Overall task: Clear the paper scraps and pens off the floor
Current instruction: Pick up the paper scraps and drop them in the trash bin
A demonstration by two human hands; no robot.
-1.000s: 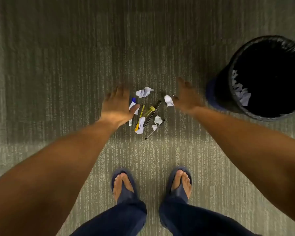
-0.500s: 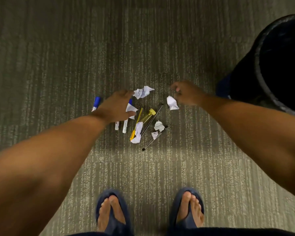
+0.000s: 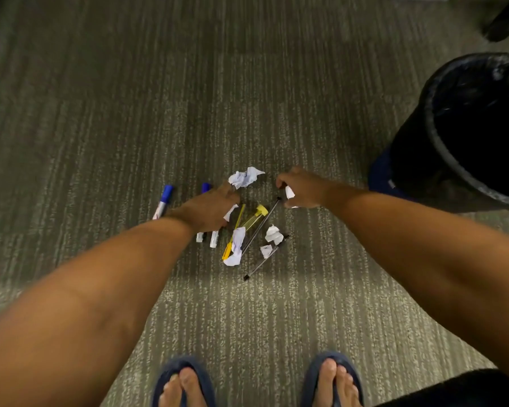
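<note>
The small white paper scrap (image 3: 289, 191) that lay loose on the grey carpet floor (image 3: 100, 113) half a second ago is now pinched in the right hand (image 3: 301, 188), just right of centre, so collecting has begun. The left hand (image 3: 210, 207) has settled over the white markers (image 3: 214, 238); whether it grips them I cannot tell. Yellow pens (image 3: 249, 223), black pens (image 3: 262, 223) and crumpled scraps (image 3: 245, 177) remain at centre. The black-lined bin (image 3: 435, 118) stands at right.

grey-green striped carpet (image 3: 130, 113) covers the floor. a black lined bin (image 3: 441, 160) stands at right. a dark object (image 3: 504, 22) sits top right.
</note>
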